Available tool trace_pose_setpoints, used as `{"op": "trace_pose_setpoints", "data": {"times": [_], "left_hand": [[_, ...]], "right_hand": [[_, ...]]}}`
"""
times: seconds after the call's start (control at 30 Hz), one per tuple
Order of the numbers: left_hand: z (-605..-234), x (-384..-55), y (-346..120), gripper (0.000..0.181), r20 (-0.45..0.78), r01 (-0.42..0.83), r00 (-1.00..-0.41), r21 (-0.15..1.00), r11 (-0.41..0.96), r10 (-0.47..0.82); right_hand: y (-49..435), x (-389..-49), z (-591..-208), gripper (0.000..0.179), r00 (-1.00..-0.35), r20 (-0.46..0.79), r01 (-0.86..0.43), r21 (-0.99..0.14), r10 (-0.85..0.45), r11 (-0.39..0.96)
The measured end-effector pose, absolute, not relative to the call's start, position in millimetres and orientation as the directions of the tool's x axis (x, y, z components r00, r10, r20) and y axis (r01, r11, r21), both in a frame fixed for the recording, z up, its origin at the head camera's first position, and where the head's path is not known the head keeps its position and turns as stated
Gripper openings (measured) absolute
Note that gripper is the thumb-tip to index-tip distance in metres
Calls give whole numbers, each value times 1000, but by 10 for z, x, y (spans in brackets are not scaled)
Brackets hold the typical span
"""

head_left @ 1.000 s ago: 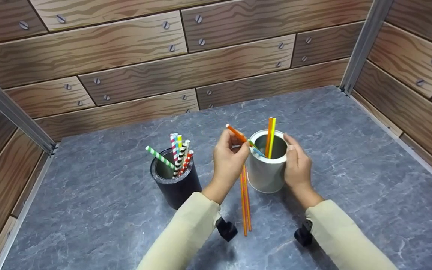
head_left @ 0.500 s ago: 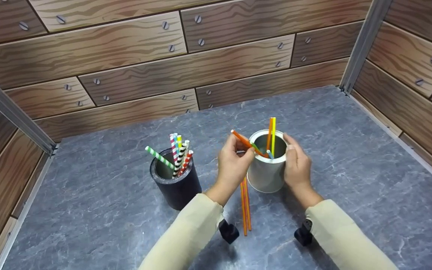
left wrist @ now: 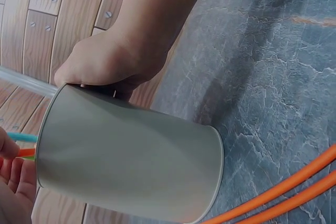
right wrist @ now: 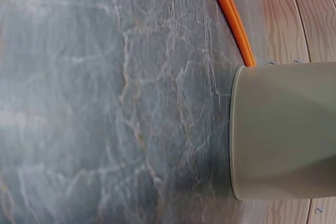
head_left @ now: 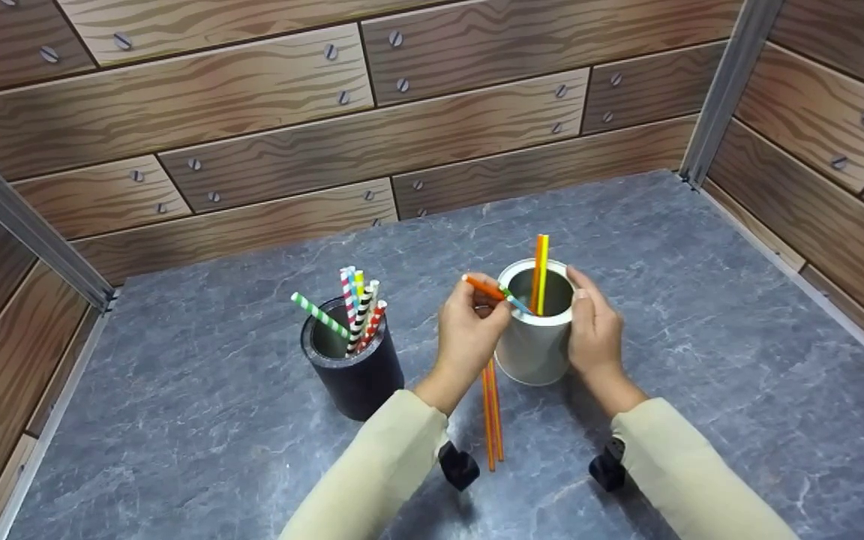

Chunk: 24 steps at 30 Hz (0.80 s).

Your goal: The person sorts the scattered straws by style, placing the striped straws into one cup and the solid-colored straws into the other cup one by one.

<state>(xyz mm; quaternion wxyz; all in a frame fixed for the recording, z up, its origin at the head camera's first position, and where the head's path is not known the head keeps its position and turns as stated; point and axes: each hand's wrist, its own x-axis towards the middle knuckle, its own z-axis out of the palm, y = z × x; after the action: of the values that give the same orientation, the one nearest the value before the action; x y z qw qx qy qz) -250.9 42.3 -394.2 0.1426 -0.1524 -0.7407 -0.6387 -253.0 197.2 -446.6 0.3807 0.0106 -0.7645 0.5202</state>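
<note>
My left hand [head_left: 472, 322] is at the near-left rim of a white can [head_left: 533, 352], pinching an orange straw [head_left: 483, 286] with its fingers. A green straw [head_left: 505, 292] and a light blue straw [head_left: 518, 303] stick out beside those fingertips, tilted over the can's mouth. My right hand [head_left: 597, 330] grips the can's right side. An upright orange straw [head_left: 536, 277] and a yellow straw [head_left: 544, 274] stand inside the can. In the left wrist view, the can's wall [left wrist: 131, 156] hides its inside; the right wrist view shows its lower part [right wrist: 283, 135].
Left of the hands stands a black can [head_left: 357, 382] with several striped paper straws [head_left: 359, 315] in it. Two orange straws [head_left: 490, 420] lie on the grey marbled table [head_left: 199, 420] near the white can's foot. Wood-patterned walls [head_left: 267, 127] enclose the table's back and sides.
My left hand has shifted slightly right toward the white can. The orange straw's upper end has dropped, and the blue straw's end has moved about at the rim. My right hand stays put.
</note>
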Motion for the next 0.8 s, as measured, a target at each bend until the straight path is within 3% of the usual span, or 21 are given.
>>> {"op": "trace_pose_setpoints", "data": {"times": [0.8], "left_hand": [[-4019, -2485, 398, 15, 417, 419, -908, 904, 86, 39]], "right_hand": [[1975, -2530, -4464, 34, -709, 593, -419, -789, 381, 449]]}}
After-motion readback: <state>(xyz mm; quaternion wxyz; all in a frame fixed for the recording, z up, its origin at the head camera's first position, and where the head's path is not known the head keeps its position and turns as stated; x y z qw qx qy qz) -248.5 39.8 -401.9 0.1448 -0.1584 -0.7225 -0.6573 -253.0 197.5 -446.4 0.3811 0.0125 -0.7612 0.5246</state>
